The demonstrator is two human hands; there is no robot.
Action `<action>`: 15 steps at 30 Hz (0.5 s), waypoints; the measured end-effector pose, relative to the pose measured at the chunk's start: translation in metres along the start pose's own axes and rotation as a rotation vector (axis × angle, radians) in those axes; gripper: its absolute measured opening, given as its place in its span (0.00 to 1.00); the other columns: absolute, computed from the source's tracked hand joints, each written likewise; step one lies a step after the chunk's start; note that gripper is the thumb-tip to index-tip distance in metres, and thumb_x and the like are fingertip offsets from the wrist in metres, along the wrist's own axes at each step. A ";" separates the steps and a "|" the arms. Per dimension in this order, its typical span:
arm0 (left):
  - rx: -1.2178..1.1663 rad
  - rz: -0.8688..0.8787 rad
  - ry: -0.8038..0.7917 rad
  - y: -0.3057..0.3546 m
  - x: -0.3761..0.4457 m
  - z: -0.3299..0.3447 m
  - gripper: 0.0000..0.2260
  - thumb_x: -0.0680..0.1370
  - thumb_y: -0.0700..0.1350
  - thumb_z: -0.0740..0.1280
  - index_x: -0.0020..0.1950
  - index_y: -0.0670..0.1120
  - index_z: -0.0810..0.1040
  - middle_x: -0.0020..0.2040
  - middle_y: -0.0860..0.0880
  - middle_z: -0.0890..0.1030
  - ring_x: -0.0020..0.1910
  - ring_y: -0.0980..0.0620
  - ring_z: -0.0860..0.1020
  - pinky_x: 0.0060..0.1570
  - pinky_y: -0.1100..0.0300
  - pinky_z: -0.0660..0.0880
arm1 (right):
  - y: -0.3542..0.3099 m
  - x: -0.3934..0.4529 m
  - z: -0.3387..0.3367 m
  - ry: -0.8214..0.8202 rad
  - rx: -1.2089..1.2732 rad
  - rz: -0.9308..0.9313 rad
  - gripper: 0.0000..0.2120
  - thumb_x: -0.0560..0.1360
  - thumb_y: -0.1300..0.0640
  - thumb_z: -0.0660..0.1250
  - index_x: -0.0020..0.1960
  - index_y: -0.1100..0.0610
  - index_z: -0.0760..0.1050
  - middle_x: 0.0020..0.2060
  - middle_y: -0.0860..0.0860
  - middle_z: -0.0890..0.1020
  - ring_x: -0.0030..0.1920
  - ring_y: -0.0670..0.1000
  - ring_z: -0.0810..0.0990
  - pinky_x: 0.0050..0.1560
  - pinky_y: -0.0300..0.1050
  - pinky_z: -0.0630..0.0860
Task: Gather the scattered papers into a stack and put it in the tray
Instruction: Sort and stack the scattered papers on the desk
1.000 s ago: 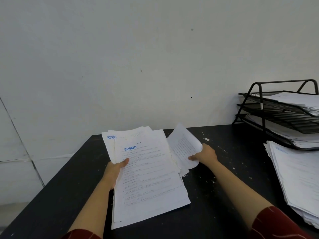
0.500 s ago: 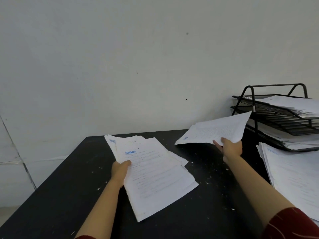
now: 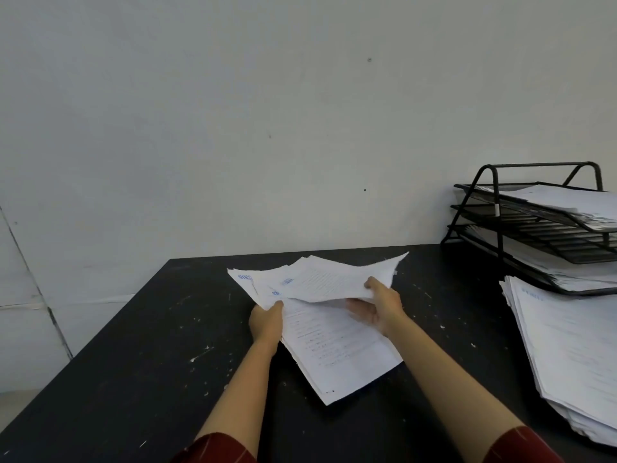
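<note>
The left hand (image 3: 266,324) grips the left edge of the pile of papers (image 3: 337,345), thumb on top of the sheets and the other fingers hidden beneath, so the fingers are closed narrow on that edge. The pile lies fanned on the black tabletop (image 3: 133,379), its near corner pointing back toward the person and its far sheets, with blue stamps, spreading out beyond the left thumb. The right hand (image 3: 380,309) pinches a separate sheet (image 3: 337,279), thumb above it and curled fingers (image 3: 359,309) below; this sheet hangs tilted just over the far part of the pile, its far corner lifted to the right, beyond the right fingers. Whether its low edge touches the pile cannot be told. Well to the right of the right fingers stands a black wire tray rack (image 3: 494,208) with paper in its tiers, against the wall (image 3: 233,128). In front of the rack, nearer the person, a thick second stack (image 3: 574,355) rests on the tabletop. Dark red sleeves (image 3: 527,446) show at the lower edge
</note>
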State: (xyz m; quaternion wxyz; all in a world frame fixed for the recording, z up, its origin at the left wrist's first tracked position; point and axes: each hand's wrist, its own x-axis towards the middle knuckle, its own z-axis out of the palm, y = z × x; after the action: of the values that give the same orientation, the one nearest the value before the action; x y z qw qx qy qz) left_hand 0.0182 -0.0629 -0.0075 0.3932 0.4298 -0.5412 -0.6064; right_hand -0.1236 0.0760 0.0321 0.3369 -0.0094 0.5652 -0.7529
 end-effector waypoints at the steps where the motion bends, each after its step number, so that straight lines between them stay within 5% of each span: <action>1: -0.026 -0.026 0.011 0.002 -0.001 0.000 0.07 0.78 0.44 0.66 0.53 0.43 0.77 0.52 0.44 0.81 0.46 0.48 0.77 0.46 0.57 0.73 | -0.001 -0.002 -0.001 -0.058 -0.149 0.024 0.15 0.75 0.60 0.68 0.60 0.61 0.73 0.49 0.59 0.83 0.40 0.58 0.84 0.37 0.50 0.82; 5: -0.066 -0.119 -0.025 0.010 0.001 0.001 0.15 0.73 0.57 0.71 0.47 0.46 0.78 0.43 0.50 0.80 0.41 0.51 0.77 0.38 0.59 0.73 | -0.006 -0.014 -0.008 -0.389 -0.596 0.235 0.22 0.67 0.64 0.77 0.60 0.61 0.76 0.47 0.57 0.84 0.43 0.56 0.84 0.44 0.50 0.83; 9: 0.060 -0.040 -0.042 0.002 0.003 0.002 0.13 0.70 0.41 0.75 0.53 0.42 0.80 0.53 0.45 0.82 0.48 0.47 0.80 0.47 0.57 0.75 | -0.017 -0.021 -0.012 -0.742 -0.947 0.378 0.21 0.74 0.49 0.70 0.61 0.60 0.77 0.54 0.54 0.84 0.50 0.49 0.84 0.52 0.42 0.81; 12: 0.092 -0.027 -0.045 0.000 0.005 0.003 0.15 0.72 0.35 0.72 0.58 0.39 0.78 0.57 0.42 0.81 0.54 0.42 0.79 0.52 0.54 0.76 | -0.030 -0.024 -0.017 -0.837 -1.026 0.403 0.21 0.77 0.41 0.61 0.57 0.55 0.81 0.49 0.49 0.85 0.43 0.42 0.84 0.40 0.33 0.80; 15: 0.021 -0.039 -0.023 0.000 0.007 0.005 0.17 0.73 0.36 0.71 0.62 0.40 0.76 0.60 0.42 0.79 0.57 0.42 0.78 0.58 0.51 0.75 | -0.048 -0.026 -0.026 -0.775 -0.765 0.364 0.19 0.74 0.45 0.64 0.53 0.59 0.82 0.42 0.52 0.86 0.33 0.43 0.84 0.30 0.32 0.79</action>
State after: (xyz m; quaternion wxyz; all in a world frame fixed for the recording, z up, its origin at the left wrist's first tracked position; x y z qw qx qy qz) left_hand 0.0113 -0.0675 -0.0078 0.3705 0.4375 -0.5435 -0.6131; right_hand -0.1383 0.1180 0.0733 0.6162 -0.3086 0.6252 -0.3664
